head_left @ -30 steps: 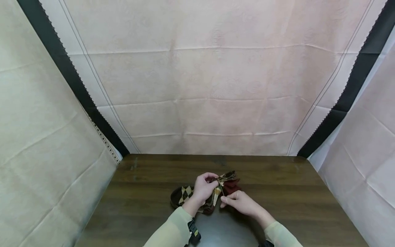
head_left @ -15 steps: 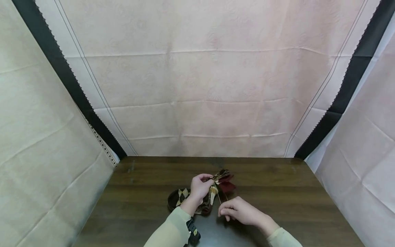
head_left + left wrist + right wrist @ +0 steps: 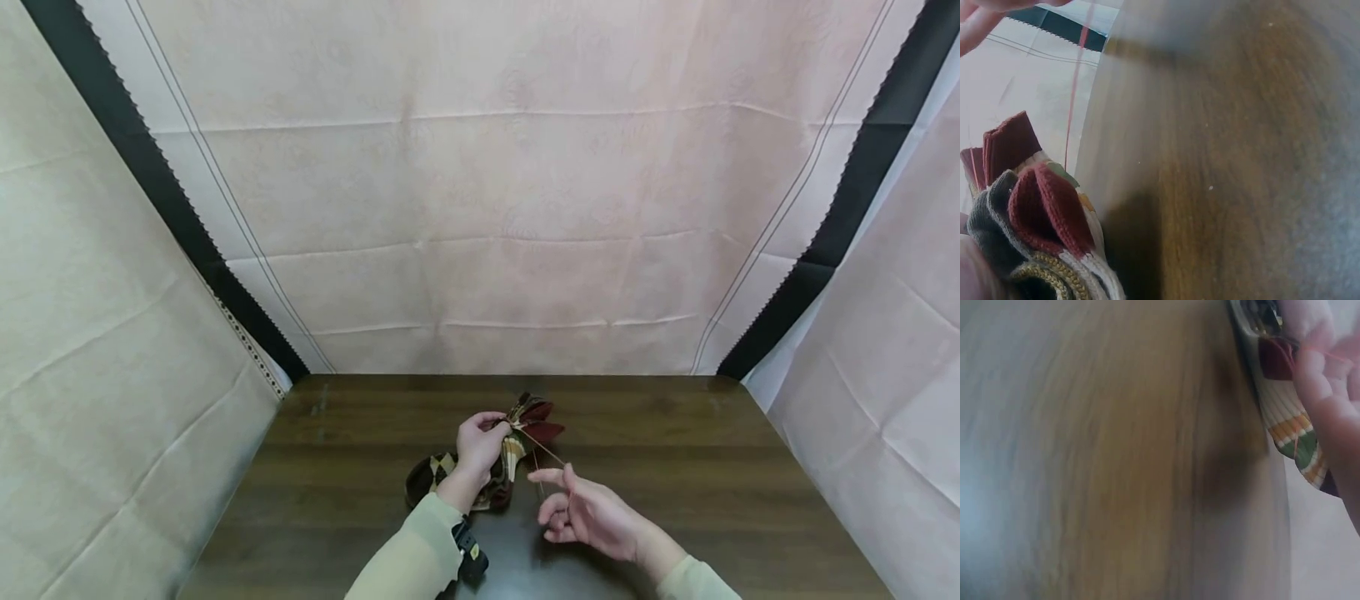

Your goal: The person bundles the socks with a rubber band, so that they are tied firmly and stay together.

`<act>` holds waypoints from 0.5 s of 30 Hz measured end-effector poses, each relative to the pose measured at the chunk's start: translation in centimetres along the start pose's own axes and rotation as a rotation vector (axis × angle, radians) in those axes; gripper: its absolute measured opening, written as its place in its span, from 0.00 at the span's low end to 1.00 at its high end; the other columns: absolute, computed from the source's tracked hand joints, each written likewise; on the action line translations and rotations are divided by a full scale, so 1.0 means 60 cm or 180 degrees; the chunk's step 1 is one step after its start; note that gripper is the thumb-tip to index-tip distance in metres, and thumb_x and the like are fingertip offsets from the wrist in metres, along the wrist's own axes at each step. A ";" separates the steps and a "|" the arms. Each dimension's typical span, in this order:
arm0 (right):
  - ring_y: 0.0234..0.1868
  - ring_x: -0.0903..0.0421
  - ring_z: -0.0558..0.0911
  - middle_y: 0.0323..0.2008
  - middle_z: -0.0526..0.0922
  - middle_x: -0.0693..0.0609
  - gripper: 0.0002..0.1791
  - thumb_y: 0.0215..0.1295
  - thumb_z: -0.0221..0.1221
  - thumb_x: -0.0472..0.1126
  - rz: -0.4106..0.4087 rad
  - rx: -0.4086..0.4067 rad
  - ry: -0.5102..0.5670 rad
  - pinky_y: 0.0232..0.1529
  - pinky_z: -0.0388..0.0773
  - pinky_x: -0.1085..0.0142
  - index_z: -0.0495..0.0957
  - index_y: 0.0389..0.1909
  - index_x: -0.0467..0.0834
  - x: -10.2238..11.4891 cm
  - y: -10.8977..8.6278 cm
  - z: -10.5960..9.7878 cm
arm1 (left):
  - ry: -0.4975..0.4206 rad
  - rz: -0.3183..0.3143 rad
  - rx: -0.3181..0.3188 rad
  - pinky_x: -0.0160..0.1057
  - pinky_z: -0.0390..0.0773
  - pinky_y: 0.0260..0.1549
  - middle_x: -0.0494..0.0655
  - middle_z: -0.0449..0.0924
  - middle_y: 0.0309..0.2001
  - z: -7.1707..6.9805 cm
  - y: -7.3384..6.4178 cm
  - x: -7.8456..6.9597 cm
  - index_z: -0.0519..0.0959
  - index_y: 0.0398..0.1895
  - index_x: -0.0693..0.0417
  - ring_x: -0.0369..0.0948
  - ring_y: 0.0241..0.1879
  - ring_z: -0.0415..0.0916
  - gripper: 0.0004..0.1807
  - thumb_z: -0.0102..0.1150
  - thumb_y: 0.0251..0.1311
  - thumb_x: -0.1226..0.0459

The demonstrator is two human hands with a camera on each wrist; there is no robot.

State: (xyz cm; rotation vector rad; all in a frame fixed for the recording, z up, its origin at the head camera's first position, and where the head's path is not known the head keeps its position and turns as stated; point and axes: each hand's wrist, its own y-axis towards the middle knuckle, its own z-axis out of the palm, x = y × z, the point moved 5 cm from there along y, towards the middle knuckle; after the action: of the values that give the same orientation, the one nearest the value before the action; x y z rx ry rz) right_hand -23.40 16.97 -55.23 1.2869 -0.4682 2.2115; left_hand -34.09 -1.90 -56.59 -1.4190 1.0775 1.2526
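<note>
A bundle of patterned knitted socks (image 3: 513, 457) lies at the front middle of the table. My left hand (image 3: 478, 452) grips the bundle near its gathered end, where maroon parts fan out. From that end a thin string (image 3: 543, 447) runs in two strands to my right hand (image 3: 600, 518), one at the thumb tip and one at the curled lower fingers; its index finger points left. The left wrist view shows maroon, grey and mustard socks (image 3: 1047, 209) up close. Striped cream, orange and green socks (image 3: 1288, 428) hang beside the fingers in the right wrist view.
The brown wooden table (image 3: 660, 433) has pale cloth walls (image 3: 480, 250) at its back and both sides. Black strips (image 3: 180, 208) run along the wall corners. A dark wrist device (image 3: 471, 554) sits at the left cuff.
My right hand first drew the string back toward me, then its fingers spread and the thumb lifted with one strand. My left hand and the gathered sock end moved slightly left and away.
</note>
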 end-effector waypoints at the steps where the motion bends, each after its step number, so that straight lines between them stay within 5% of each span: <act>1: 0.43 0.59 0.81 0.45 0.88 0.54 0.38 0.87 0.19 0.61 -0.0040 -0.0016 0.0131 0.59 0.81 0.57 0.74 0.70 0.51 0.001 0.001 -0.002 | -0.0013 -0.0017 -0.0008 0.48 0.80 0.50 0.52 0.81 0.52 0.000 0.000 -0.001 0.89 0.43 0.54 0.51 0.55 0.75 0.07 0.69 0.64 0.66; 7: 0.46 0.59 0.81 0.42 0.85 0.56 0.53 0.76 0.10 0.73 -0.0066 0.0147 0.0662 0.64 0.77 0.54 0.84 0.44 0.51 -0.005 0.009 -0.003 | -0.0114 -0.0060 -0.0067 0.47 0.80 0.49 0.52 0.82 0.49 -0.001 0.004 -0.003 0.89 0.44 0.56 0.50 0.52 0.77 0.07 0.70 0.63 0.67; 15: 0.44 0.57 0.84 0.37 0.87 0.56 0.58 0.76 0.07 0.73 0.0655 0.0453 0.0140 0.65 0.78 0.50 0.88 0.30 0.51 -0.038 0.022 0.026 | -0.0197 -0.0176 -0.0167 0.42 0.80 0.43 0.50 0.84 0.43 -0.001 0.005 -0.002 0.89 0.42 0.58 0.46 0.44 0.79 0.08 0.70 0.60 0.68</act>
State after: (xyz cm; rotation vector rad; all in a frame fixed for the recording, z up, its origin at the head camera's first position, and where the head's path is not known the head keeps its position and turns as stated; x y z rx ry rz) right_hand -22.20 14.48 -56.48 1.3099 -0.4508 2.4781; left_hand -34.39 -1.99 -56.49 -1.4303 0.9637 1.2849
